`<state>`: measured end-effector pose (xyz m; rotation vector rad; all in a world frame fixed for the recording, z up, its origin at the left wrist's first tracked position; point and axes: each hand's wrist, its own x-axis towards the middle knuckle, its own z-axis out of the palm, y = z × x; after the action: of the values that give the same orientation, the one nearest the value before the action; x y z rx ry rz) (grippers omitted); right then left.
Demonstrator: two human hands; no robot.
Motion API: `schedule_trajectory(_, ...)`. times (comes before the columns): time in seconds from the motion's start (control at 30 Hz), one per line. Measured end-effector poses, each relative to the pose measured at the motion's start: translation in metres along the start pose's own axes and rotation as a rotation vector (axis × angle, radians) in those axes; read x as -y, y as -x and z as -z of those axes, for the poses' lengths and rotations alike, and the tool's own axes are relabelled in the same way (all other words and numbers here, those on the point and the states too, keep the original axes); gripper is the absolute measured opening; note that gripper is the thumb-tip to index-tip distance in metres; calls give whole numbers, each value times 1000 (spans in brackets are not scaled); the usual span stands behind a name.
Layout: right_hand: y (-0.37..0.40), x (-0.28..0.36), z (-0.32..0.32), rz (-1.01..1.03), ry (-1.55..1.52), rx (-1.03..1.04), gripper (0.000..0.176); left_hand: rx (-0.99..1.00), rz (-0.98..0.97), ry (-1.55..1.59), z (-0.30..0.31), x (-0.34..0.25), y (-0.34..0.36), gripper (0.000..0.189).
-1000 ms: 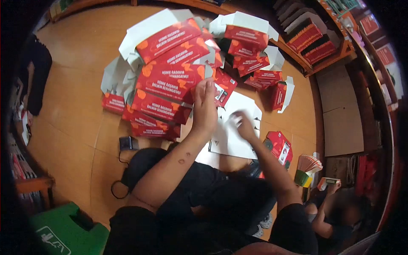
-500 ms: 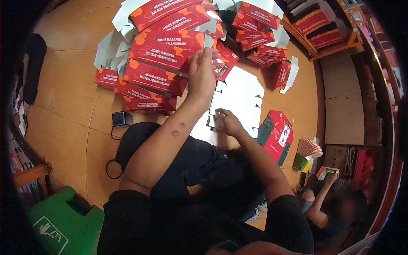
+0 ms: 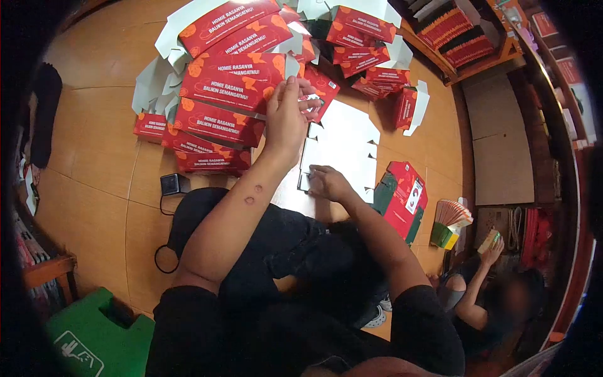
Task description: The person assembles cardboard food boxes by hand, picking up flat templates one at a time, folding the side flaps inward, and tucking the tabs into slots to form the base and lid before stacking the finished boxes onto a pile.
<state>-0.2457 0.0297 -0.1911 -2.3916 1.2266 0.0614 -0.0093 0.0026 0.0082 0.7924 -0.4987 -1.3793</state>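
Through the head camera, I judged the black cord (image 3: 161, 207) at far left a snag risk, since it ran from a small black box (image 3: 171, 184) close to the knee. Next came the heap of red boxes (image 3: 217, 119), overlapping and tilted; a nudge could have sent some sliding. The left hand (image 3: 287, 119) was raised against its right side, fingers open and loosely spread, gripping nothing that I could see, so a wrist swing was the likeliest cause. The right hand (image 3: 331, 183) had its fingers bent at the lower left edge of the white cardboard sheet (image 3: 347, 146); I couldn't tell whether they pinched it or only pressed. That sheet lay between the heap and the flat red carton (image 3: 402, 198), its notched tabs liable to crease or tear under an off-line push. The carton lay near the right forearm, where an elbow could have shoved it.

As for writing, the green plastic item (image 3: 103, 330) carried a white outlined emblem that I couldn't make out. The heap repeated "HOMIE RASANYA BALIKIN SEMANGATMU!", with smaller print too fine for me. The boxes in the farther stack (image 3: 363, 56) bore blurred white lettering, and the flat carton's white label was unreadable.
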Motion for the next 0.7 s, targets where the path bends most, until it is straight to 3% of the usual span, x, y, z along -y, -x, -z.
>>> schedule_trajectory(0.13, 2, -7, 1, 54, -41, 0, 53, 8, 3, 3, 1, -2, -1, 37)
schedule_trajectory(0.2, 1, -7, -5, 130, -70, -147, 28, 3, 7, 13, 1, -2, 0, 37)
schedule_trajectory(0.23, 0, -6, -3, 128, -68, -148, 28, 1, 12, 24, 0, -2, 0, 37)
schedule_trajectory(0.3, -4, -2, 5, -144, -18, -32, 23, 1, 14, 33, 1, 1, 0, 36)
schedule_trajectory(0.33, -4, -3, 13, -143, -17, -38, 23, -4, 10, 39, 1, 1, -2, 36)
schedule_trajectory(0.4, 3, -8, 34, -245, -59, -182, 19, 4, -4, -7, 4, 2, -4, 34)
schedule_trajectory(0.53, 24, -6, 83, -228, -220, -331, 21, -1, 38, -90, 0, 9, -3, 26)
schedule_trajectory(0.63, 33, -12, 81, -287, -200, -352, 21, -79, 93, -218, 12, 65, -2, 27)
schedule_trajectory(0.67, 34, -21, 77, -318, -262, -446, 23, -162, 133, -301, 19, 91, 0, 31)
schedule_trajectory(0.7, 34, -27, 75, -348, -326, -540, 24, -94, 275, -356, 24, 116, 5, 39)
